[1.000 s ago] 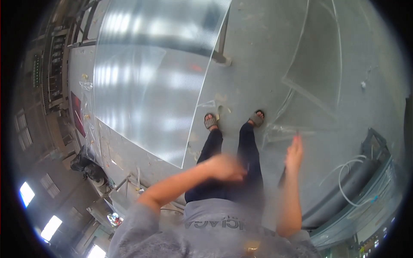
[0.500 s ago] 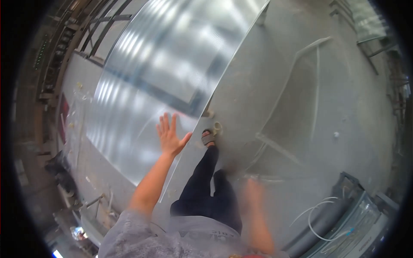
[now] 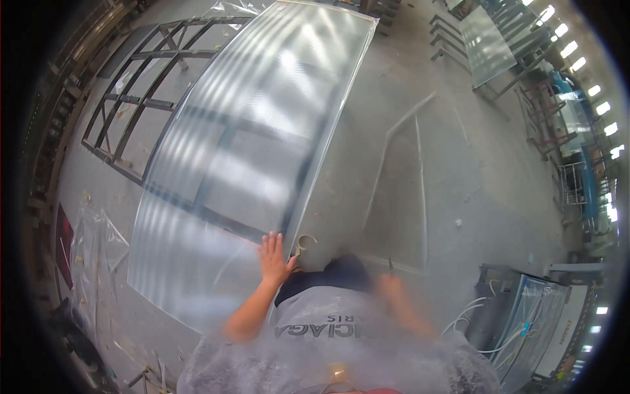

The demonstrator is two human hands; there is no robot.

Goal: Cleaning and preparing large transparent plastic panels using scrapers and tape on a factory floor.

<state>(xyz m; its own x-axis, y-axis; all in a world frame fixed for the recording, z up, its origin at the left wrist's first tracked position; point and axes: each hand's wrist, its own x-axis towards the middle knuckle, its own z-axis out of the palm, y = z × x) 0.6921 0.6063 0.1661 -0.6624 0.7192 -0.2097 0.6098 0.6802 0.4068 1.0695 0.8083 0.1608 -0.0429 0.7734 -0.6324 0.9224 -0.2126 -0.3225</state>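
Observation:
A long, clear ribbed sheet lies over a dark metal frame, running from beside me to the far side. My left hand rests with fingers spread on the sheet near its right edge. My right hand is closed, off to the right of the sheet and somewhat blurred. From its fingers a thin dark tool points up; its kind cannot be made out. Just right of my left hand, a pale yellowish ring lies by the sheet's edge.
Crumpled clear plastic film lies on the floor at left. Another clear sheet sits on a stand at the far right. A dark-framed unit with white hoses stands near right. Pale lines mark the floor.
The view has tilted up, so more of the sheet and frame shows. My left hand stays by the sheet's right edge. The thin tool in my right hand now shows more clearly.

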